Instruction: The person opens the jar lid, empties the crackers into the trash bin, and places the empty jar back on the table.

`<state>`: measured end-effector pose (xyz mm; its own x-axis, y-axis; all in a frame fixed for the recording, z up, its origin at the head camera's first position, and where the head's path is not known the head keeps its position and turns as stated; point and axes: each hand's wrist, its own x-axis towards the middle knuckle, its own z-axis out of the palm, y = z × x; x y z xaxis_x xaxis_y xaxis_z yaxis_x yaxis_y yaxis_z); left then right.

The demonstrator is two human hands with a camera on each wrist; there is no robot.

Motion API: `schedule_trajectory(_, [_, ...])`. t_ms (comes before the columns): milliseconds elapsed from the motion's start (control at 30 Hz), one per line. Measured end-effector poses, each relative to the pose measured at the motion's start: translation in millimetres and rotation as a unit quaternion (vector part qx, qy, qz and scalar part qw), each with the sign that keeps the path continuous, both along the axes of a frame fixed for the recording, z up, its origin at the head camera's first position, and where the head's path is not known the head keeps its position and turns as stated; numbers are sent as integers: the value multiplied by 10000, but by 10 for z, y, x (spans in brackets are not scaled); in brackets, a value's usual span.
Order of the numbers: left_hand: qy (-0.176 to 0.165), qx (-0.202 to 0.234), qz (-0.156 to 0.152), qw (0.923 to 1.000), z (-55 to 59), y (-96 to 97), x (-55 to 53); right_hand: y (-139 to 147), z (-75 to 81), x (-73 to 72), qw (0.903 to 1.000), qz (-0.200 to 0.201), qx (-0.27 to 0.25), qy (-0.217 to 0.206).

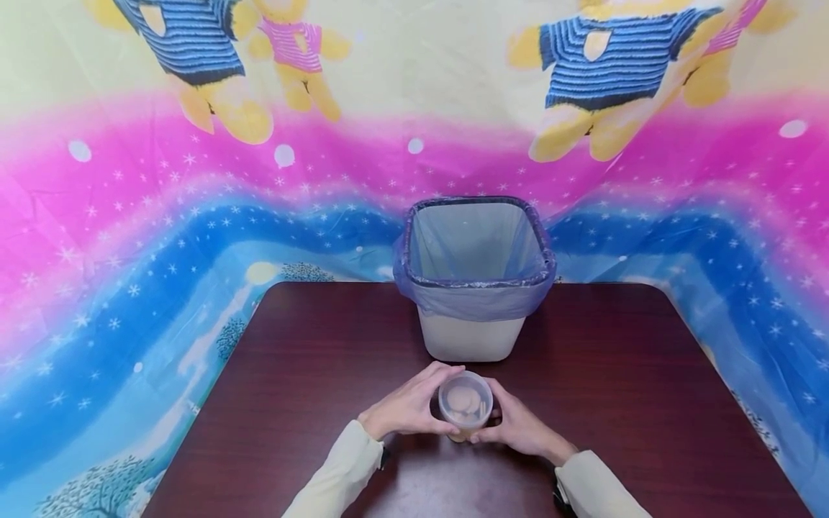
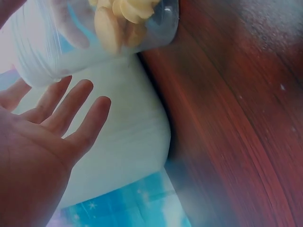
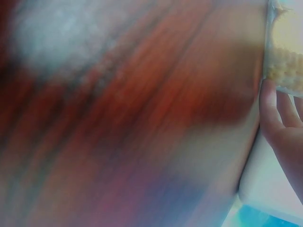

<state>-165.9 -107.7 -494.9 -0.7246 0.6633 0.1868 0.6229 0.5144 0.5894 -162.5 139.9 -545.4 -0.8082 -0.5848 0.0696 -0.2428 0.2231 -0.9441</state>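
Note:
A clear plastic jar (image 1: 461, 434) of cookies, with a round translucent lid (image 1: 466, 400), is between both hands in the head view. My left hand (image 1: 411, 404) holds it at the lid end, thumb and forefinger spread along the rim. From the other side my right hand (image 1: 523, 427) grips the jar lower down. Pale cookies (image 2: 109, 29) show through the wall in the left wrist view, where the other left fingers (image 2: 90, 123) stand spread below the jar. In the right wrist view, right fingertips touch the jar's bottom edge (image 3: 289, 90).
Just behind the hands, a white bin (image 1: 473, 338) lined with a purple bag (image 1: 479, 302) stands on the dark red wooden table (image 1: 311, 360). A printed cloth (image 1: 363, 158) with bears and snowflakes hangs around the table's back and sides.

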Motion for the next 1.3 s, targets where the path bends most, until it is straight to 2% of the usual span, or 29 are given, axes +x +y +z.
schedule_trajectory(200, [-131,54,96,9999,8,-61,19,4,-5,-1,10000,6,-11,75])
schedule_trajectory(633, [87,107,252,9996,29,-111,25,3,-14,0,10000,-25,32,26])
schedule_trajectory(767, [52,67,282,9996,27,-104,19,4,-28,-7,10000,-39,65,25])
schedule_trajectory(1033, [152,45,216,9996,9,-81,-16,2,-14,-9,9999,-63,108,22])
schedule_trajectory(1300, [59,68,135,9999,-2,-28,-19,5,-17,-7,9999,-56,129,14])
